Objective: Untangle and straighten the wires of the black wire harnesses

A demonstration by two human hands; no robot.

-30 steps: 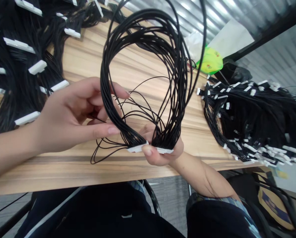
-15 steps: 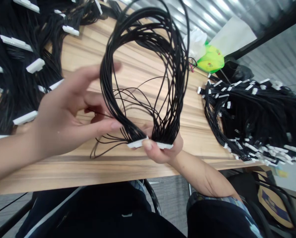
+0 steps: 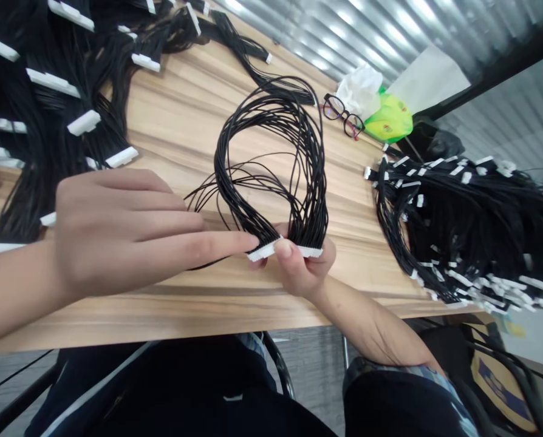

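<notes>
My right hand (image 3: pixel 305 267) pinches two white connectors (image 3: pixel 265 249) of a black wire harness (image 3: pixel 317 176), thumb in front and fingers behind. The wires rise from the connectors in a round loop above the table, with thinner strands hanging off to the left. My left hand (image 3: pixel 130 230) is held palm down left of the loop. Its index finger stretches out, the tip at the wires where they enter the left connector. The other fingers lie side by side behind it, and the thumb is hidden.
Black harnesses with white connectors (image 3: pixel 53 82) cover the table's left side; another heap (image 3: pixel 472 218) lies on the right. Behind are a loose harness (image 3: pixel 248 57), eyeglasses (image 3: pixel 343 115), a green bag (image 3: pixel 390 118) and a corrugated metal wall (image 3: pixel 335 30). The wooden table's (image 3: pixel 184 312) front edge is near my lap.
My left hand has turned from an open grasp beside the loop to palm down, its index finger now at the left connector. The loop has sunk lower, uncovering the glasses and loose harness.
</notes>
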